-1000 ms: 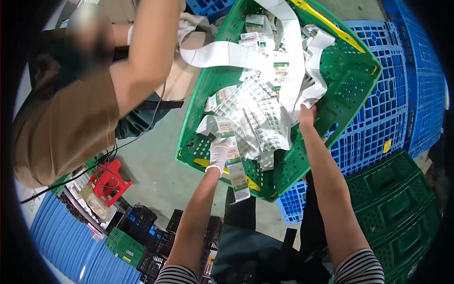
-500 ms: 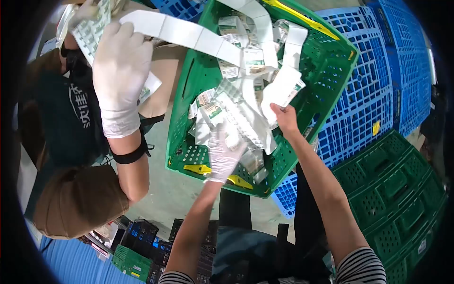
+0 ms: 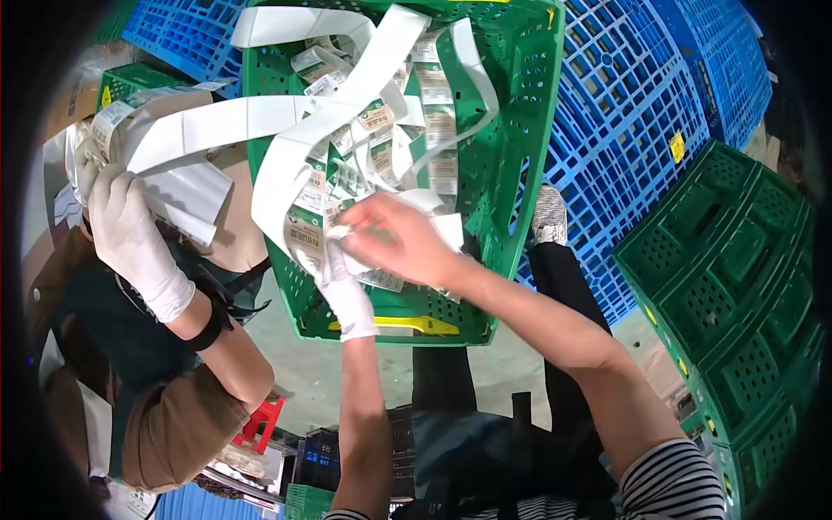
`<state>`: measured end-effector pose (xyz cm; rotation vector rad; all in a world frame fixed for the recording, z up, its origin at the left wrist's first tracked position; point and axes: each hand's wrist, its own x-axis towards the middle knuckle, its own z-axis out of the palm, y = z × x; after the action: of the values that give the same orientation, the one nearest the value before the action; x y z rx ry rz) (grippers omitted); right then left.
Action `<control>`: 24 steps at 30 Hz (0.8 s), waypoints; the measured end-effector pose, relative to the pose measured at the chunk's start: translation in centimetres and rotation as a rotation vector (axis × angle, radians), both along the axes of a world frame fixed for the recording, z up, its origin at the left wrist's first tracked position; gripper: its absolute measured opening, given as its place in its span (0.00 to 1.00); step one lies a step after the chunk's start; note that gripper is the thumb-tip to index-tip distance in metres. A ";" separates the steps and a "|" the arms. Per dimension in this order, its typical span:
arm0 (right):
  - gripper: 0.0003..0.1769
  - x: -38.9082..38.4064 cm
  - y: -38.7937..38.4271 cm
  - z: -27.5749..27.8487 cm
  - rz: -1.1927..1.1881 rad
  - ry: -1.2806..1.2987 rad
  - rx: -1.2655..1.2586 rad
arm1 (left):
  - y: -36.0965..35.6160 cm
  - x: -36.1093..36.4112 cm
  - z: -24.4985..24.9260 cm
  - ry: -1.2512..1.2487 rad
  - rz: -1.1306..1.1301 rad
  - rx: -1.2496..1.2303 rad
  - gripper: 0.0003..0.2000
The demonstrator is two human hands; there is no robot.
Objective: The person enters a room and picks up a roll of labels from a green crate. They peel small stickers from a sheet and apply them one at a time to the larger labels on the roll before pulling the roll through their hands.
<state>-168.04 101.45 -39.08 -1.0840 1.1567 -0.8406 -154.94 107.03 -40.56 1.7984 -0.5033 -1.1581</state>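
Observation:
My left hand (image 3: pixel 348 299), in a white glove, is at the near end of the green crate, closed around a strip of printed labels (image 3: pixel 303 232). This strip has green and brown panels and a white back, and it arches up over the pile. Just above the glove is my bare right hand (image 3: pixel 399 243), fingers curled in and slightly blurred. A bit of white shows at its fingertips; I cannot make out what it pinches. Beneath both hands lies a tangle of similar strips (image 3: pixel 377 117) in the green crate (image 3: pixel 520 130).
At the left, a co-worker's gloved hand (image 3: pixel 130 234) holds a white strip (image 3: pixel 217 121) that runs into the crate. Blue plastic pallets (image 3: pixel 624 113) stand to the right, with stacked green crates (image 3: pixel 728 286) nearer. A red stool (image 3: pixel 260 425) is at lower left.
My right hand has moved left, close to my left hand, and the folded bundle it held is gone from it. My left hand now grips a strip. The co-worker's hand has moved down and left.

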 end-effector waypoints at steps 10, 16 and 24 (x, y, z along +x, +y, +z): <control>0.21 -6.4 2.6 -14.9 -0.594 0.553 0.757 | 0.1 1.7 4.5 -0.067 -0.011 0.045 0.18; 0.20 -7.3 2.8 -18.2 -0.299 0.451 0.913 | 0.9 2.6 4.7 -0.159 -0.088 -0.006 0.16; 0.15 -9.1 2.4 -3.6 -0.378 0.047 0.797 | 0.8 2.3 5.5 -0.138 0.042 0.124 0.15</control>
<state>-177.16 103.89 -42.71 -0.2309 1.5730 -0.5414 -152.59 107.81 -35.02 1.9962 -0.4806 -1.0608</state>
